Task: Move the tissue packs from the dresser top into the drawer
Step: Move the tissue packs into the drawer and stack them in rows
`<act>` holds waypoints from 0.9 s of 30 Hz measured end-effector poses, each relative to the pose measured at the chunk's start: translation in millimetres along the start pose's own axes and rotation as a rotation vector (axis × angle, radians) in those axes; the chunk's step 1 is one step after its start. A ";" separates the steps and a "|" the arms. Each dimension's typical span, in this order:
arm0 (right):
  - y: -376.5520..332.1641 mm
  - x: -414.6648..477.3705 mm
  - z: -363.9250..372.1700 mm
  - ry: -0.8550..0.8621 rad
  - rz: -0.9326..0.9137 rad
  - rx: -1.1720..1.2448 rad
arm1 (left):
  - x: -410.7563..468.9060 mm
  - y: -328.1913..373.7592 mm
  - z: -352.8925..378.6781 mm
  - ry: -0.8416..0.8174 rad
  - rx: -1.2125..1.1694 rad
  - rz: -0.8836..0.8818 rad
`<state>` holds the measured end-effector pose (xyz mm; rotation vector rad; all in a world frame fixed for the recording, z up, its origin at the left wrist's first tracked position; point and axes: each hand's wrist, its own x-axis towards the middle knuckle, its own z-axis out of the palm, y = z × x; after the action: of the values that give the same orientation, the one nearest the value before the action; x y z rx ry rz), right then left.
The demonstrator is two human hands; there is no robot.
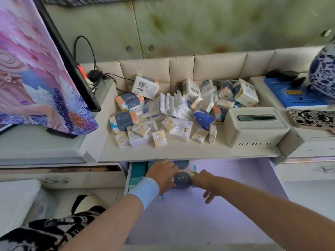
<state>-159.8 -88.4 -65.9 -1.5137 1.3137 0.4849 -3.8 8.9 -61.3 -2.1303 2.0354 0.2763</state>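
Observation:
Several tissue packs (174, 113) lie in a loose pile on the cream dresser top (181, 151); some are small yellow "Face" packs, others larger with grey and peach labels. Below it the drawer (235, 205) stands pulled out, with a pale lavender floor. At its back left sits a tissue pack with a dark grey circle (182, 178), and a second like it (181, 163) lies just behind. My left hand (163, 175), with a blue wristband, grips the front pack's left side. My right hand (206, 186) touches its right side, fingers spread and hanging down.
A cream UEOFU tissue box (253, 129) stands at the pile's right. Teal boxes (137, 174) fill the drawer's left edge. A cloth-covered screen (36, 69) and cables (94, 73) are on the left; a blue-and-white vase (322, 69), a blue book (293, 95) and a patterned tray (311, 118) on the right.

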 end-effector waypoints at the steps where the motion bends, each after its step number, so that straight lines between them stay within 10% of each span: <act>1: 1.9 -0.5 0.4 -0.053 0.042 0.033 | 1.2 -2.2 3.2 0.000 0.022 -0.008; 18: 0.8 13.8 11.4 0.228 -0.137 0.224 | -10.1 -28.4 13.0 -0.111 -0.035 -0.103; 27: 1.2 1.0 7.1 -0.007 -0.289 0.177 | -9.8 -25.6 11.4 -0.186 -0.063 -0.134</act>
<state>-158.4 -82.5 -70.1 -1.5187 1.0790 0.1833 21.3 22.4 -69.7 -2.1748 1.7963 0.5041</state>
